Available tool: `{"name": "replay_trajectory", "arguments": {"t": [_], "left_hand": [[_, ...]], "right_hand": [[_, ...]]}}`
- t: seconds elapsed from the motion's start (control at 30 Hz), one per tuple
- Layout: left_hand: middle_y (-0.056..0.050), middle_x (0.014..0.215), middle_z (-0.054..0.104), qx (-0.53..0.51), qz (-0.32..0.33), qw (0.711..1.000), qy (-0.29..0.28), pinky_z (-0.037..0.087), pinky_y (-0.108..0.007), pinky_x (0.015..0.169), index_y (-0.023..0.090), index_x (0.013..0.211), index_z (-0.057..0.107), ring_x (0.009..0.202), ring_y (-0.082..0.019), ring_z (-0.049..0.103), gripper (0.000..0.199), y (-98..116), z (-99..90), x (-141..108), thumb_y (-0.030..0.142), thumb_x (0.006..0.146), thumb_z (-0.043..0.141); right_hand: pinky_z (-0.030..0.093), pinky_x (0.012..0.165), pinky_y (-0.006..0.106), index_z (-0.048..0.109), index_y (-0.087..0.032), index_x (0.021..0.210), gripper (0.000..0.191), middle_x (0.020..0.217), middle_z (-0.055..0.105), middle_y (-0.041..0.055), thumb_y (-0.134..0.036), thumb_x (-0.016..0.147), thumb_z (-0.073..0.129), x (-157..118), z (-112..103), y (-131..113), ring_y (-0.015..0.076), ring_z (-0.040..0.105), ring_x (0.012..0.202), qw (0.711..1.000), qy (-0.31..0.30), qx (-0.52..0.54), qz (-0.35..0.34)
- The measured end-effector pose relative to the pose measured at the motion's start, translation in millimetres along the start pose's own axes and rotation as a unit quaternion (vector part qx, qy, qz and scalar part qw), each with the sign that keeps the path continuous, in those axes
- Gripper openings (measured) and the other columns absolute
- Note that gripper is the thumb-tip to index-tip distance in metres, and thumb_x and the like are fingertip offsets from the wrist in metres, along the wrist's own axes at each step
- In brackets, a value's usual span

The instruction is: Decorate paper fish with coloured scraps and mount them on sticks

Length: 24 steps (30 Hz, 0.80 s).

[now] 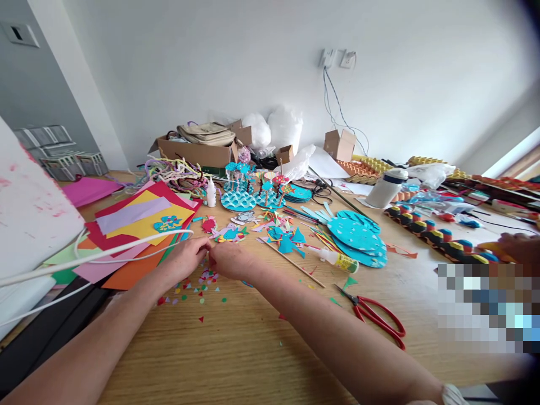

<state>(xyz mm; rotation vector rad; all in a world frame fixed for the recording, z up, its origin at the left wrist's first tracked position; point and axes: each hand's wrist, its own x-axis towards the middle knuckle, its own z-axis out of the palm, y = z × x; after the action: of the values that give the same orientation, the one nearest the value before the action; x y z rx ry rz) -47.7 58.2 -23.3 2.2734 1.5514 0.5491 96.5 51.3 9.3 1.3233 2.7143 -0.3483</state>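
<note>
My left hand (189,254) and my right hand (230,260) meet knuckle to knuckle low over the table. Both sets of fingers are curled in and closed; whatever they grip, if anything, is hidden. Just beyond them lie colourful paper fish cutouts (230,233) and a red paper cutout (208,224). Small paper dots and triangles (207,278) are scattered beneath and in front of the hands. A blue spotted paper fish (167,224) rests on the coloured paper sheets (139,216) left of my left hand. Blue paper scraps (287,241) are to the right.
Red-handled scissors (377,318), a glue bottle (340,260) and a wooden stick (295,263) lie to the right. A white cable (126,246) arches over the paper at left. Blue egg-tray crafts (239,200) stand behind. Another person's hand (520,247) is at far right.
</note>
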Motion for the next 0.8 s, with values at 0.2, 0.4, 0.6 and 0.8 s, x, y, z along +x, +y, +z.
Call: {"name": "replay_trajectory", "arguments": {"t": [0.2,0.4,0.6,0.8], "left_hand": [[-0.001,0.078,0.065,-0.058,0.001,0.998,-0.016,0.039,-0.028,0.068,0.022,0.081,0.063,0.077,-0.021,0.058,0.023,0,-0.1,2,0.019,0.071,0.043],[0.000,0.067,0.059,-0.157,-0.017,0.986,-0.057,0.040,-0.024,0.052,0.018,0.084,0.059,0.057,-0.015,0.053,0.029,15,-1.5,-3,0.036,0.077,0.037],[0.006,0.055,0.044,-0.267,-0.043,0.961,-0.060,0.031,-0.021,0.046,0.017,0.078,0.056,0.050,-0.012,0.041,0.029,44,-1.2,-12,0.044,0.069,0.049],[0.005,0.054,0.043,-0.266,-0.060,0.961,-0.033,0.029,-0.021,0.046,0.018,0.067,0.053,0.052,-0.012,0.039,0.022,53,1.9,-11,0.039,0.065,0.049]], "right_hand": [[0.043,0.060,0.028,0.064,-0.014,0.084,0.019,0.086,0.066,0.0118,-0.015,0.071,0.051,-4,-2,1,0.0234,0.061,0.077,0.999,0.017,0.039,0.007],[0.034,0.051,0.021,0.064,-0.015,0.080,0.019,0.076,0.065,0.0048,-0.017,0.073,0.047,-16,-6,25,0.0144,0.056,0.066,0.986,0.095,0.125,0.050],[0.031,0.049,0.017,0.063,-0.015,0.077,0.014,0.068,0.061,-0.0012,-0.019,0.073,0.050,-31,-4,36,0.0084,0.051,0.060,0.967,0.132,0.211,0.059],[0.029,0.048,0.017,0.060,-0.015,0.069,0.010,0.062,0.057,-0.0025,-0.015,0.071,0.050,-36,0,34,0.0073,0.046,0.056,0.953,0.145,0.261,0.056]]}}
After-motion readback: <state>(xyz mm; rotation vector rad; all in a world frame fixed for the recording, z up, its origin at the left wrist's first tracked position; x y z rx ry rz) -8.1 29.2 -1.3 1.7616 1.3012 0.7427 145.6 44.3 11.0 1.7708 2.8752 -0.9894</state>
